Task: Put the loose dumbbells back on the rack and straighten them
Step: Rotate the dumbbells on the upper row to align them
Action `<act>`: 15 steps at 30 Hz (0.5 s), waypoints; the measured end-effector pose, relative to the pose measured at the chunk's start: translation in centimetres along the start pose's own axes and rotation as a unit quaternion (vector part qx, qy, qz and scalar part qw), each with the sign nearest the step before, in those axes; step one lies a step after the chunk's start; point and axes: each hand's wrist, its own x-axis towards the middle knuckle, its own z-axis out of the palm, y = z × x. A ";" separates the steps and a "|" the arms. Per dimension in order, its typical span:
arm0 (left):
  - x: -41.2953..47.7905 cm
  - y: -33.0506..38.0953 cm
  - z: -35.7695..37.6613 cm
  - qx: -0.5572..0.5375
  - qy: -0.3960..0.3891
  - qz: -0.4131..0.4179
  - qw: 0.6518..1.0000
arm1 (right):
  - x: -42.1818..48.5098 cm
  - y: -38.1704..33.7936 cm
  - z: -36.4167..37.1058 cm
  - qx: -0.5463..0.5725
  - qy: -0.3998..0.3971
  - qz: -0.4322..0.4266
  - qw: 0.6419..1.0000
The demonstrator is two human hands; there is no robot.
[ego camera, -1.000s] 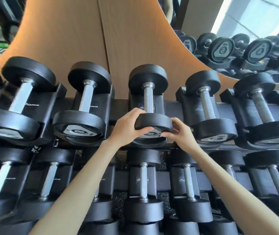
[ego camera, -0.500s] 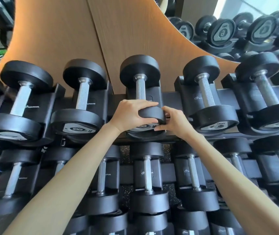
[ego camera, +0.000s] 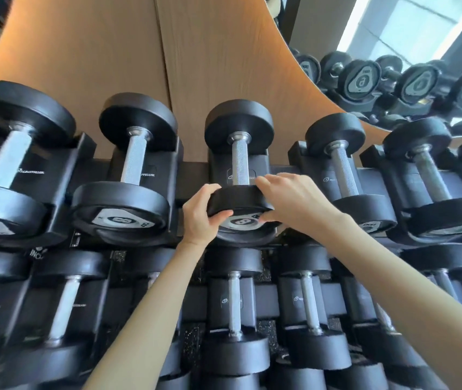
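Note:
A black dumbbell [ego camera: 239,161] with a knurled steel handle lies in the middle cradle of the rack's top row [ego camera: 193,175], its far head against the wooden wall. My left hand [ego camera: 200,218] grips the left side of its near head, thumb over the front edge. My right hand [ego camera: 294,201] holds the right side of the same head, fingers over the top toward the handle. The grey label on the head's face shows between my hands.
Dumbbells fill the neighbouring top cradles: one to the left [ego camera: 131,175], one to the right [ego camera: 345,175]. A lower row [ego camera: 235,311] sits under my forearms. A wooden panel [ego camera: 128,52] backs the rack; a mirror [ego camera: 392,80] at upper right reflects more dumbbells.
My right hand has shifted from the lower right edge of the head up over its top. My left hand has slid down its left side. The view has tilted slightly.

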 end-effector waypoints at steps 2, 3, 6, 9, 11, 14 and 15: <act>0.2 0.5 -0.1 0.016 -0.034 -0.014 0.999 | -1.4 0.7 2.1 0.211 0.055 0.058 0.974; 0.4 0.9 -0.2 0.023 -0.057 -0.029 0.998 | -2.2 0.7 3.4 0.398 0.080 0.089 0.909; 0.6 2.0 -0.9 0.040 -0.124 -0.070 0.989 | -3.5 0.4 7.9 0.747 0.148 0.096 0.641; 1.4 3.4 -1.6 0.094 -0.178 -0.055 0.978 | -3.2 -0.5 10.4 0.809 0.181 0.105 0.549; 2.5 4.6 -1.0 0.138 -0.198 0.007 0.970 | -2.6 -1.1 11.5 0.823 0.193 0.112 0.522; 3.4 5.3 0.6 0.178 -0.168 0.060 0.968 | -2.4 -1.7 12.9 0.822 0.222 0.143 0.504; 3.4 5.1 0.9 0.178 -0.143 0.065 0.971 | -2.4 -1.7 13.1 0.818 0.227 0.147 0.508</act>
